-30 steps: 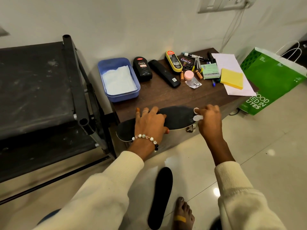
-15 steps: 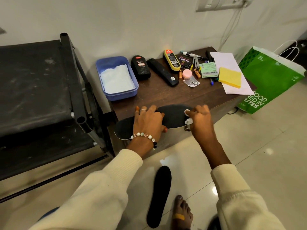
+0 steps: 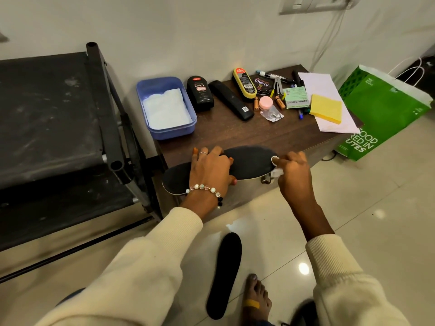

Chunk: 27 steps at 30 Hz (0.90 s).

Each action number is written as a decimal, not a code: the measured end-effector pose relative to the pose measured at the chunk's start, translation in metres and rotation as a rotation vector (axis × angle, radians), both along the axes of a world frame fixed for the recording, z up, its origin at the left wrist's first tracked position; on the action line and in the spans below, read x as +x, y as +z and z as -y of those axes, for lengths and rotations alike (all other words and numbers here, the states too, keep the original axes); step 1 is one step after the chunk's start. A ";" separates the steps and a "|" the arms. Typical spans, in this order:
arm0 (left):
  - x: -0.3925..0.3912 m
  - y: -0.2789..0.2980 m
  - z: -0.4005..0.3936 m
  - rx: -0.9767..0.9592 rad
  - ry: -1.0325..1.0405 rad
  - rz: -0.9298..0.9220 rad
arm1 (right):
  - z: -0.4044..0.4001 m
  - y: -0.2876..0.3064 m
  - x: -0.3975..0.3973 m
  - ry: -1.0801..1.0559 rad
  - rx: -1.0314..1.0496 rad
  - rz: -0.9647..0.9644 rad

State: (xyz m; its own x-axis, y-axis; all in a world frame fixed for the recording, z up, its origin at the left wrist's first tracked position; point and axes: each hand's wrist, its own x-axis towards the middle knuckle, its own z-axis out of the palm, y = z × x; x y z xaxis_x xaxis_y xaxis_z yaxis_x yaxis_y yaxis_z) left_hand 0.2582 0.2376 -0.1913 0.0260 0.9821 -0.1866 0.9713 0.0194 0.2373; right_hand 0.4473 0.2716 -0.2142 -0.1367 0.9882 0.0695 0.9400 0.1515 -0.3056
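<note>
**Q:** Where is the black insole [image 3: 249, 161]?

**A:** It lies flat along the near edge of the brown surface [image 3: 235, 132]. Its left end overhangs the edge.

**Q:** What is the state of the left hand [image 3: 210, 169]?

**A:** It grasps the insole near mid-length, with the fingers across the top face and the thumb at the near edge.

**Q:** And the right hand [image 3: 293, 172]?

**A:** It is clenched on a white wipe [image 3: 277, 171] and holds it against the insole's right end.

**Q:** What other items are present?

**A:** A second insole [image 3: 224, 276] lies on the floor [image 3: 353, 208], just beside a bare foot [image 3: 256, 295]. At the back of the surface stand a blue tray [image 3: 162, 134] with white material inside and a black polish bottle [image 3: 200, 94] just beside it. A yellow notepad [image 3: 326, 108] lies at the right end.
</note>
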 end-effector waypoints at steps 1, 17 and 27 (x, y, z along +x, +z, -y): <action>0.000 0.000 0.000 0.000 0.000 0.002 | 0.001 0.000 0.001 -0.003 0.001 0.016; -0.003 0.003 -0.002 -0.027 -0.008 0.041 | 0.004 -0.002 0.009 0.053 0.117 0.062; -0.009 0.004 -0.006 -0.058 -0.051 0.049 | 0.005 -0.012 -0.013 0.210 0.076 0.084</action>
State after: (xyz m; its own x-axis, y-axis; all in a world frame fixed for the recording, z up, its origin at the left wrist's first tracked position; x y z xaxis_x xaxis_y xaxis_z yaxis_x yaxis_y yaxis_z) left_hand 0.2492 0.2437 -0.1869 0.0859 0.9670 -0.2400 0.9585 -0.0144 0.2848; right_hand 0.4339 0.2668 -0.2258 -0.3473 0.9297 0.1224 0.9071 0.3662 -0.2075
